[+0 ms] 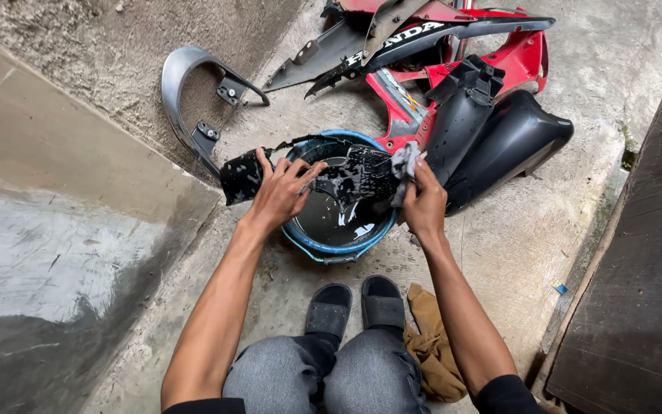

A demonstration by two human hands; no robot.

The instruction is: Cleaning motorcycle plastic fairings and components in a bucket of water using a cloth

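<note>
Your left hand (279, 195) grips a black plastic panel (308, 172), wet and soapy, fingers curled over its upper edge; the panel spans from left of the bucket across its mouth. Your right hand (424, 201) is closed on a grey rag (406, 162), bunched between fingers and thumb and pressed against the right end of the panel. Both hands sit just above the bucket, left at its left rim, right at its right rim.

Container: blue bucket (339, 247) on the concrete floor (530, 238), just ahead of your black sandals (354, 305). Contents: dark water with patches of white foam; depth cannot be told. The lower part of the panel hangs over the water; whether it dips in is not clear.

Beyond the bucket, touching or just beside its far rim: a glossy black fender (507, 142) and a heap of red and black fairing pieces (453, 46). A grey metal grab rail (189, 96) lies to the far left of the bucket, against the rough wall. A tan cloth (432, 345) lies crumpled on the floor beside your right sandal. Dark wooden boards (637, 268) run along the floor's right edge.
</note>
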